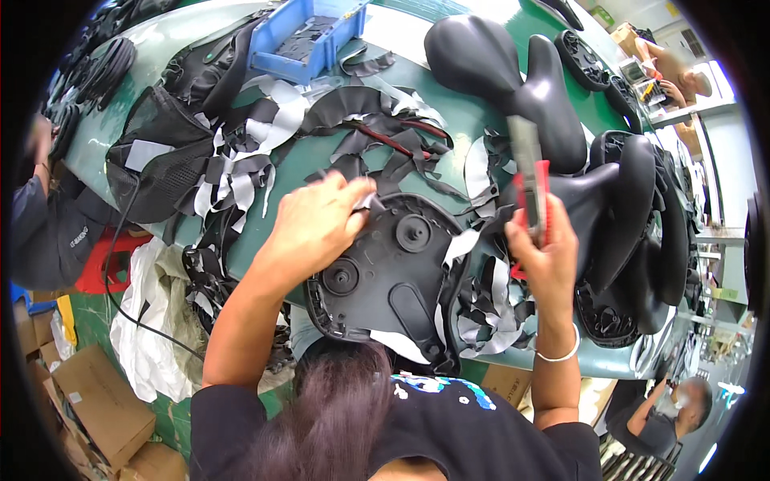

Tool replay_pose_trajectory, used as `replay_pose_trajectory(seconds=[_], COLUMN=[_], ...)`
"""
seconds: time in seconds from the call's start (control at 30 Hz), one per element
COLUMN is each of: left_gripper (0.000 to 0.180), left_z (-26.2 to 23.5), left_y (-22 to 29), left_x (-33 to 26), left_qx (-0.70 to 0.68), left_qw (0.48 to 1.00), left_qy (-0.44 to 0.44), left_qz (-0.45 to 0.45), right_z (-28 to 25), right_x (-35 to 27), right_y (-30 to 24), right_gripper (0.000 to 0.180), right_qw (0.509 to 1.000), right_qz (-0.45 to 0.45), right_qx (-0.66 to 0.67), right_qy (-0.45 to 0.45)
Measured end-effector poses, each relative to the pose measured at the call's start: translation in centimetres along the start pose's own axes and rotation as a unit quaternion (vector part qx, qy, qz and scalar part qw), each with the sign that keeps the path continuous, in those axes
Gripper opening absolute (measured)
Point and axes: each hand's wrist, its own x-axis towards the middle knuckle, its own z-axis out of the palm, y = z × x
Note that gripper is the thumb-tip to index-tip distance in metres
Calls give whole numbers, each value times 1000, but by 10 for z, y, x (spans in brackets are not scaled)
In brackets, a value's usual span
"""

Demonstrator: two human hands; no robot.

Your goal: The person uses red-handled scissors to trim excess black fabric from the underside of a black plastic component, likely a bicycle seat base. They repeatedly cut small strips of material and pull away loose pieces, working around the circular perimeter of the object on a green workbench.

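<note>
An upturned black bicycle saddle (377, 276) lies in front of me, its underside with two round spring-like mounts facing up. My left hand (317, 216) is at its upper left edge, thumb and fingers pinched on a grey fabric strip (367, 202). To the right of the saddle, my right hand (545, 252) is closed around a red-handled hand tool (532, 188). The tool's grey head points away from me and is smeared by motion, so its exact kind is unclear. White-backed cover material (401, 345) shows along the saddle's near edge.
Black and white fabric scraps (249, 152) cover much of the green table. Finished black saddles (553, 104) pile up at the right. A blue bin (309, 40) stands at the back. Cardboard boxes (100, 405) sit at lower left. Other people are at the left and right.
</note>
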Motion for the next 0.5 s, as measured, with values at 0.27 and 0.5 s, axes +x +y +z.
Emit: replay_pose_trajectory(seconds=[0.27, 0.5], left_gripper=[23, 15], left_z=[33, 30], left_y=[54, 41], left_x=[23, 33], left_qx=[-71, -334], left_qw=[974, 935], left_qy=[56, -11], left_qz=[208, 116], right_z=[11, -30], right_x=[-15, -33], right_y=[-31, -12], right_gripper=[50, 49], right_qw=[997, 966], right_qz=[4, -142], right_qx=[58, -201], right_qy=[-51, -78])
